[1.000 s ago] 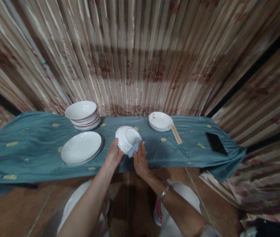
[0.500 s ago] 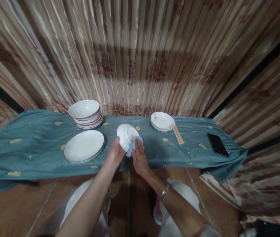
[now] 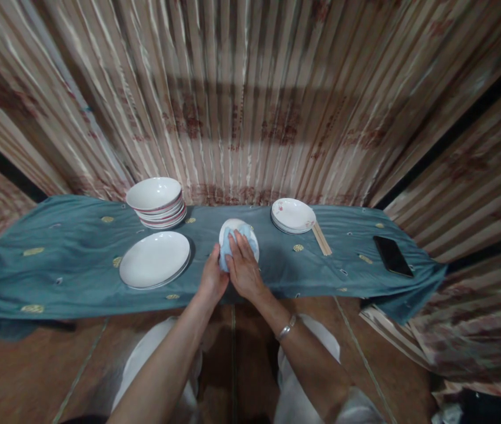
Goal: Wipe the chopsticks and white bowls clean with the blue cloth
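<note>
A small white plate (image 3: 227, 225) is held up over the middle of the table, its lower left edge gripped by my left hand (image 3: 213, 280). My right hand (image 3: 244, 270) presses a light blue cloth (image 3: 249, 234) against the plate's face, fingers laid over the cloth. Most of the plate is covered by cloth and fingers. Left of my hands lies a pair of stacked white oval plates (image 3: 155, 261). Farther back on the right, a stack of small flower-patterned plates (image 3: 293, 214) rests beside wooden chopsticks (image 3: 321, 238).
White bowls with red-banded rims form a stack (image 3: 155, 197) at the back left. A black phone (image 3: 392, 256) lies toward the table's right end. The table wears a teal cloth (image 3: 78, 259). Pleated patterned curtains (image 3: 241, 106) hang behind it and on both sides.
The small plate has been turned, and its underside with the foot ring no longer shows. My right hand and the cloth have moved up and left to its middle.
</note>
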A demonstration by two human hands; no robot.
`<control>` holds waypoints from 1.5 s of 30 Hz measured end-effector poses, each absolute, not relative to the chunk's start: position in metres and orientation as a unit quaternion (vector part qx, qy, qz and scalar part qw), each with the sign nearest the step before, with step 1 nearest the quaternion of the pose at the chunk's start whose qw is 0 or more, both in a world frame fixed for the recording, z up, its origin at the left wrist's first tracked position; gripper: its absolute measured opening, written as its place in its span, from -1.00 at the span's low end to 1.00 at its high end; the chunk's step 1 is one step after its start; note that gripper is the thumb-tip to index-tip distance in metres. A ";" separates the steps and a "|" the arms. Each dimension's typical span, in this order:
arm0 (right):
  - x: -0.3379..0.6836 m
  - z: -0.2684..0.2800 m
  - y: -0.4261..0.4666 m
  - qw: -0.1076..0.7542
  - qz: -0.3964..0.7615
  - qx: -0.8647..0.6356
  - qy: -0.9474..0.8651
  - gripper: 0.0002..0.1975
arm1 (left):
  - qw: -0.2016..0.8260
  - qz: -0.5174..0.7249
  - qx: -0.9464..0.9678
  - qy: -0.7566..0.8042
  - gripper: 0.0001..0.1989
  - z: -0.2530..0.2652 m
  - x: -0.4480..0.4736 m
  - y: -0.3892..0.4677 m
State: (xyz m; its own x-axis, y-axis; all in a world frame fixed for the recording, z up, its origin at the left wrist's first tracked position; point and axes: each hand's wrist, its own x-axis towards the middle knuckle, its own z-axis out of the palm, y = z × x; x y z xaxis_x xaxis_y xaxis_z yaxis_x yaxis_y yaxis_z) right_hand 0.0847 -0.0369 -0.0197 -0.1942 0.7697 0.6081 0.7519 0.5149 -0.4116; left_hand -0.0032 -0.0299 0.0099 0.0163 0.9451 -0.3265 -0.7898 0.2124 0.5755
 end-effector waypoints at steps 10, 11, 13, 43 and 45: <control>0.098 -0.048 -0.062 0.329 0.000 -0.460 -0.825 -0.46 | 0.729 0.577 0.114 0.350 -0.74 -0.002 -0.019 -0.020; 0.102 -0.051 -0.063 0.327 0.004 -0.464 -0.824 -0.46 | 0.724 0.584 0.118 0.348 -0.76 -0.003 -0.019 -0.018; 0.110 -0.057 -0.064 0.327 0.016 -0.470 -0.820 -0.45 | 0.706 0.605 0.121 0.348 -0.82 -0.006 -0.020 -0.017; 0.129 -0.038 -0.020 0.432 0.075 -0.540 -0.718 -0.43 | 0.676 0.563 0.322 0.350 -0.62 0.016 -0.006 -0.041; 0.130 -0.046 -0.018 0.426 0.078 -0.559 -0.707 -0.41 | 0.675 0.566 0.317 0.351 -0.63 0.015 -0.006 -0.040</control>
